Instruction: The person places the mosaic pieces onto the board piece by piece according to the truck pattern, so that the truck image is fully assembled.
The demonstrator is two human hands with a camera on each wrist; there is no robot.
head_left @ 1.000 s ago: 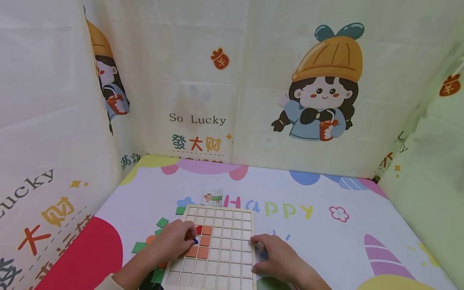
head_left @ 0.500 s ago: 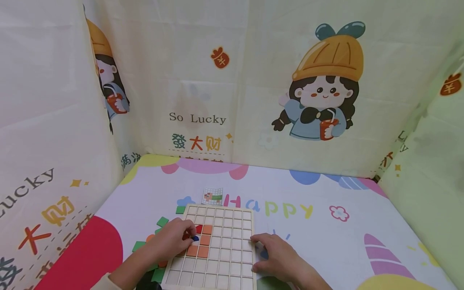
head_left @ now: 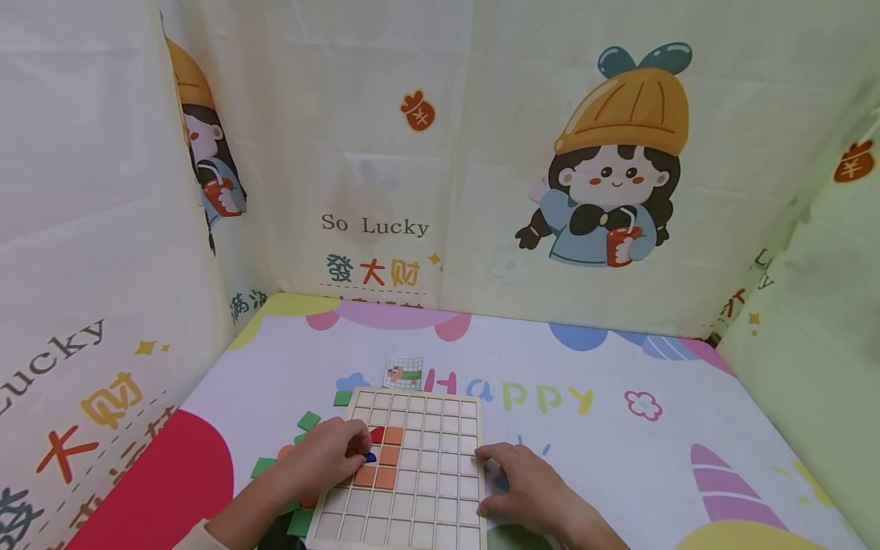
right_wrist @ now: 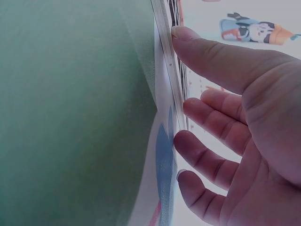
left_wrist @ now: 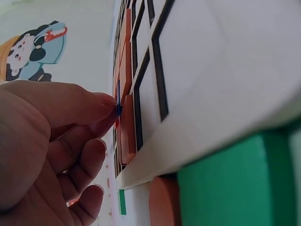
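Observation:
My left hand [head_left: 333,451] pinches a small, thin blue piece [left_wrist: 119,110] between thumb and forefinger, over the left part of a wooden grid board [head_left: 426,504]. Around the fingertips, a red tile [head_left: 377,435] and several orange tiles [head_left: 388,456] sit in the board's squares, and the fingers hide part of this area. At the board's right edge my right hand [head_left: 525,485] rests with thumb and fingers spread, fingertips right at the frame. In the right wrist view its relaxed fingers [right_wrist: 202,153] stand along the board's side.
Several loose green tiles [head_left: 264,467] and orange round pieces [head_left: 285,453] lie left of the board, partly under my left forearm. A small pattern card [head_left: 403,373] with a picture on a grid lies behind the board. Printed cloth walls [head_left: 481,153] enclose the table on three sides.
My left hand, with the blue piece in its fingertips, has shifted slightly away and back over the same squares. The right hand and the board have stayed in place.

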